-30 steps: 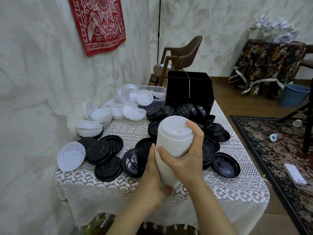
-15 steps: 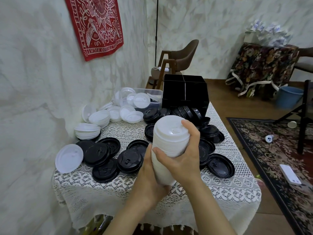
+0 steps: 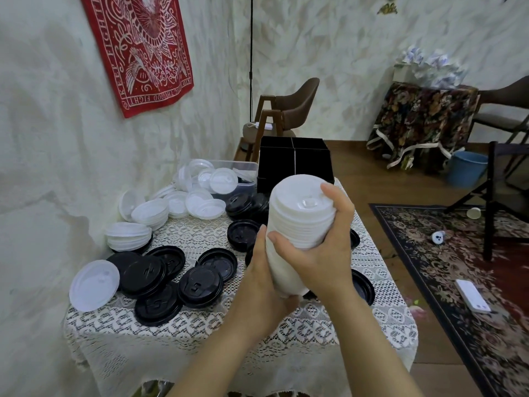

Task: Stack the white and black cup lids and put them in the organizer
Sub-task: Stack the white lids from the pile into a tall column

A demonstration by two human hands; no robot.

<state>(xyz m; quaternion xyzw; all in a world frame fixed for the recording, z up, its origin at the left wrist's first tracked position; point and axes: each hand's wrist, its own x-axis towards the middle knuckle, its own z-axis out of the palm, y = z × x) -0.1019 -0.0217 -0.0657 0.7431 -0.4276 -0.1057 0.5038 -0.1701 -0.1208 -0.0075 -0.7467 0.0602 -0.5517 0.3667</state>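
Lids of white plastic sit in 1 tall stack (image 3: 300, 224), held up in the air in front of the black organizer (image 3: 294, 161) and tilted a bit. The right hand (image 3: 323, 253) wraps round the top part, with the thumb on the near side and the fingers curled over the far edge. The left hand (image 3: 263, 276) grips the bottom part.

The organizer stands at the far end of the table (image 3: 200, 333). It is open on top, and thin walls split it into 4 parts. A heap of black lids (image 3: 246, 202) sits right in front of the organizer, between it and the stack, and the stack hides some of them. More black lids lie flat on the lace cloth, in front and to the left of the organizer.

Just left of the organizer is a clear tub (image 3: 243, 167) with white lids in it. Small white piles (image 3: 128, 236) lie near it. Behind the organizer stands a brown chair (image 3: 294, 110).

Left of the organizer, a red cloth (image 3: 143, 53) hangs on the wall. Its white letters say "KEEP FIGHT" down the side and "GOOD FIGHT" along the bottom.
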